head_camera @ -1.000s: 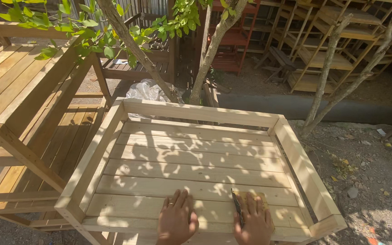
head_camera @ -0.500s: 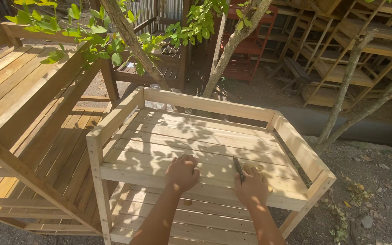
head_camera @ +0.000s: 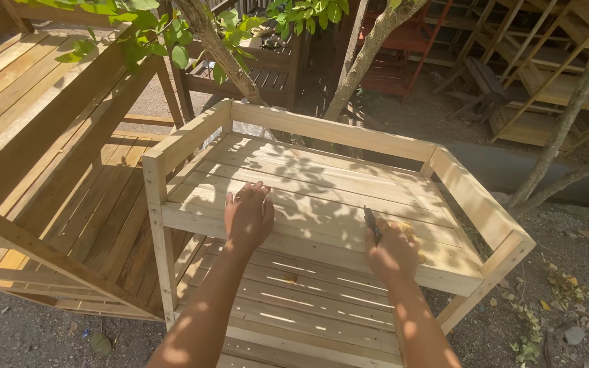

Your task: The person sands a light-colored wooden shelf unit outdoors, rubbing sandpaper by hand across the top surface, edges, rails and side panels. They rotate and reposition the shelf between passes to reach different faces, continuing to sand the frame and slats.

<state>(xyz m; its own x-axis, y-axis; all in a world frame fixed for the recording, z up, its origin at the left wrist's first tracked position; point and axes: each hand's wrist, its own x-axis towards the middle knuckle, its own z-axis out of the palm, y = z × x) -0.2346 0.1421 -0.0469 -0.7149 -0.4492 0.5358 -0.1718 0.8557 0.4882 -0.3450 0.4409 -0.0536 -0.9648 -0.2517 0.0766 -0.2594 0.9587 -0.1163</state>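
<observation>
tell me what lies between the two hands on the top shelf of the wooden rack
Only bare slats of the top shelf, dappled with leaf shadow, as the head view shows. The left hand rests flat on them; the right hand holds a dark pencil-like tool.

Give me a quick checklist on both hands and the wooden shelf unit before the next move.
1. Left hand flat on the top slats: ok.
2. Right hand on the front of the top, with a dark slim tool at its fingers: ok.
3. What kind of tool it is: cannot tell.
4. Yellowish piece beside the right hand identified: cannot tell.
5. Lower shelf free of hands: ok.
6. Shelf unit standing upright: ok.
</observation>
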